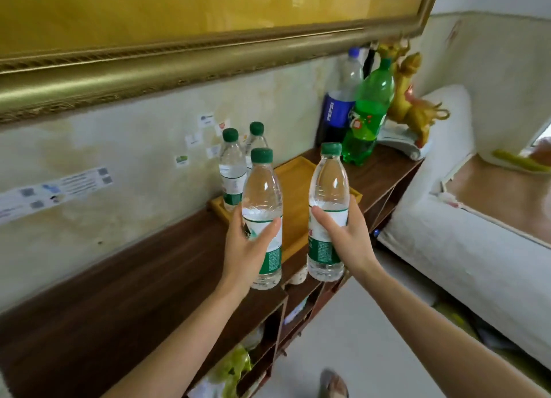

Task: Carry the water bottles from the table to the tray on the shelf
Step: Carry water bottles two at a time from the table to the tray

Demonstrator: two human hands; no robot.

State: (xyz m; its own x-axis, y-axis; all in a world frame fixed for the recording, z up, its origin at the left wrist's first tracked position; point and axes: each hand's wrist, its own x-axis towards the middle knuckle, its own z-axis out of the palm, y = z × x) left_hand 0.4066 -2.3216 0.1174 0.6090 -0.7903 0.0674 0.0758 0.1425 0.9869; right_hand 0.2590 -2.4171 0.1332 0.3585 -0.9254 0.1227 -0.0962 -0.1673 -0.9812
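I hold two clear water bottles with green caps upright above the front edge of the dark wooden shelf (125, 281). My left hand (247, 248) grips the left bottle (264, 198) round its label. My right hand (346, 236) grips the right bottle (329, 186) the same way. Just behind them lies a yellow wooden tray (295, 186) on the shelf top. Two more green-capped water bottles (232, 165) (257, 139) stand at the tray's far left corner, near the wall.
A Pepsi bottle (338, 111), a green soda bottle (368, 111) and a golden figurine (413, 99) stand at the shelf's far right. A gold picture frame (179, 66) hangs overhead. A white sofa (465, 242) is at right; open cubbies with clutter lie below the shelf.
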